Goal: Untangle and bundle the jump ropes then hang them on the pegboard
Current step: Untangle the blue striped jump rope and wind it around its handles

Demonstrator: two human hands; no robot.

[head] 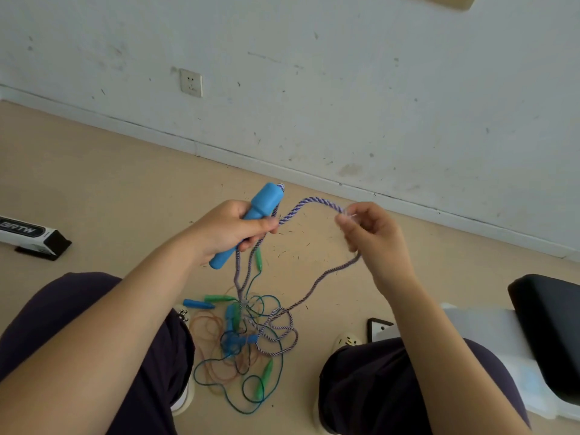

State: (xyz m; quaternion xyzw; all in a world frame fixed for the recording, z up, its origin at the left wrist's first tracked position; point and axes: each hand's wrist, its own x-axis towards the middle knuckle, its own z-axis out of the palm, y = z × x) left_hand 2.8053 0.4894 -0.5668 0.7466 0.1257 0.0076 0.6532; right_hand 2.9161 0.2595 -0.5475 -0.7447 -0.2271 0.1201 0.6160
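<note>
My left hand (pixel 230 229) grips a blue jump-rope handle (pixel 251 219) together with strands of its purple-and-white braided rope (pixel 306 205). The rope arches from that hand to my right hand (pixel 373 235), which pinches it between thumb and fingers. From the right hand the rope drops to the floor and joins a tangled pile of ropes (pixel 248 340) between my legs: green cord with green handles, blue handles, thin orange cord and purple loops.
I sit facing a scuffed white wall with a socket (pixel 190 82). A black-and-white box (pixel 31 237) lies on the floor at the left. A black padded seat (pixel 549 328) over white material is at the right. A corner of a wooden board (pixel 452 1) shows at top.
</note>
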